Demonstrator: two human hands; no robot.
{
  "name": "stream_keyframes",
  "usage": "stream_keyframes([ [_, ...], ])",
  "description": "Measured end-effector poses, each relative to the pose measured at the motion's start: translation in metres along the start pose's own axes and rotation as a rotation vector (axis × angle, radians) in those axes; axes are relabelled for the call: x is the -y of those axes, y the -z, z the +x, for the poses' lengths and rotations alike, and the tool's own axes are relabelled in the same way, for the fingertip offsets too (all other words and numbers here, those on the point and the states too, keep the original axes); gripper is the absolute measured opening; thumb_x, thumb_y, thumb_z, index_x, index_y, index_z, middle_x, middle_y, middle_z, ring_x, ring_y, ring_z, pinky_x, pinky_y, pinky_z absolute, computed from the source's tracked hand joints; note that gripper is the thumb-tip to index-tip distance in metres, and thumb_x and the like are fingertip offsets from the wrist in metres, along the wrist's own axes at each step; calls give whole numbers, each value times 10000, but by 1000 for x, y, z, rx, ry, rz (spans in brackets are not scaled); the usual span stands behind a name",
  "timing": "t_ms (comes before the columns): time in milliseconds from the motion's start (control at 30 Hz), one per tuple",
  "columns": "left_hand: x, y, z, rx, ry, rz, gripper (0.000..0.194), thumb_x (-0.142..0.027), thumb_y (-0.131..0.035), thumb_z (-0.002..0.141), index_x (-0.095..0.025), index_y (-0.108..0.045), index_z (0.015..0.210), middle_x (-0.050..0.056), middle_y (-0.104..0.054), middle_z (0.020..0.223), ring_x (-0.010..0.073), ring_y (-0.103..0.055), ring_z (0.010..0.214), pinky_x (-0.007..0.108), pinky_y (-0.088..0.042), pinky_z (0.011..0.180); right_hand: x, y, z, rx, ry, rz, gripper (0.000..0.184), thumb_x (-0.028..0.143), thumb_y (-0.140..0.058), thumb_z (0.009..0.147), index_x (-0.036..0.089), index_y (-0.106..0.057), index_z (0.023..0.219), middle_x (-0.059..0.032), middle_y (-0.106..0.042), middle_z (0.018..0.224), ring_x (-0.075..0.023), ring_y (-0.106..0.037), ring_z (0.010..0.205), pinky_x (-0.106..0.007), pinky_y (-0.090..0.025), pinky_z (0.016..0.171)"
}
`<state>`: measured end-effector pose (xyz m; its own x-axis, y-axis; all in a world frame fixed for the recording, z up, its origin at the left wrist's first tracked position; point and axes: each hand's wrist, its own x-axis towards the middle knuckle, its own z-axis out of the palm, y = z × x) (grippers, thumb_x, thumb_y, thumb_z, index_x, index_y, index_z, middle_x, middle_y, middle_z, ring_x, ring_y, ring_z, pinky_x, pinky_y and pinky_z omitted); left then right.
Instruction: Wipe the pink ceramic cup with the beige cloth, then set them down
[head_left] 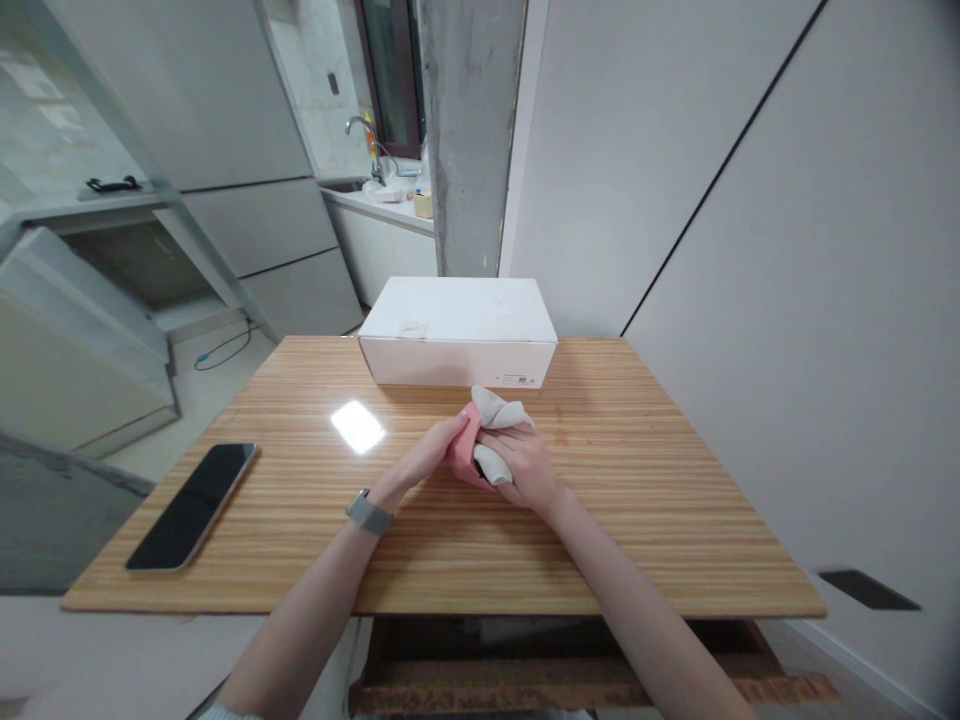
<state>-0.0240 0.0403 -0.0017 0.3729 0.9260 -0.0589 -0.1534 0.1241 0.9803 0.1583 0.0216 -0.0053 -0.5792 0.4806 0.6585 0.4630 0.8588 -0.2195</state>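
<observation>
Over the middle of the table, my left hand [437, 448] is closed around the side of a small pink object [464, 455] with a dark spot near its lower edge; its kind is hard to make out. A light grey cloth [498, 410] is bunched in my right hand [531, 468], which presses it against the pink object's right side. Part of the cloth sticks out above the fingers and part below them. The right fingertips are hidden in the cloth. A watch with a grey band [369, 512] is on my left wrist.
A closed white box [457, 362] stands just beyond my hands at the table's far edge. On the left of the wooden table [660, 520] lies a black-screened phone [193, 508]. A white wall is on the right; a sink counter [382, 215] is behind.
</observation>
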Motion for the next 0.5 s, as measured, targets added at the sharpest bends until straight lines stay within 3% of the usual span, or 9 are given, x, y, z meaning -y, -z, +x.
stream_keyframes([
  [233, 7, -4, -7, 196, 109, -267, 455, -428, -625, 819, -177, -609, 1198, 112, -669, 1122, 244, -599, 1052, 357, -437, 898, 1, 5, -1, -129, -106, -4, 398, 354, -294, 920, 167, -607, 1079, -110, -706, 940, -249, -653, 892, -394, -470, 825],
  [367, 5, -8, -5, 197, 126, -363, 386, -393, -584, 837, -135, -646, 1118, 85, -702, 1020, 276, -608, 1023, 343, -449, 847, 0, 2, -2, -133, -46, -83, 421, 368, -303, 915, 146, -594, 1123, -125, -705, 976, -255, -650, 926, -405, -467, 852],
  [500, 0, -9, -2, 121, 168, -415, 497, -552, -494, 839, -121, -671, 1013, 88, -721, 901, 279, -633, 985, 345, -459, 859, 6, -4, 1, -33, 116, -96, 399, 370, -366, 884, 132, -591, 1113, -128, -706, 964, -245, -649, 903, -395, -473, 843],
])
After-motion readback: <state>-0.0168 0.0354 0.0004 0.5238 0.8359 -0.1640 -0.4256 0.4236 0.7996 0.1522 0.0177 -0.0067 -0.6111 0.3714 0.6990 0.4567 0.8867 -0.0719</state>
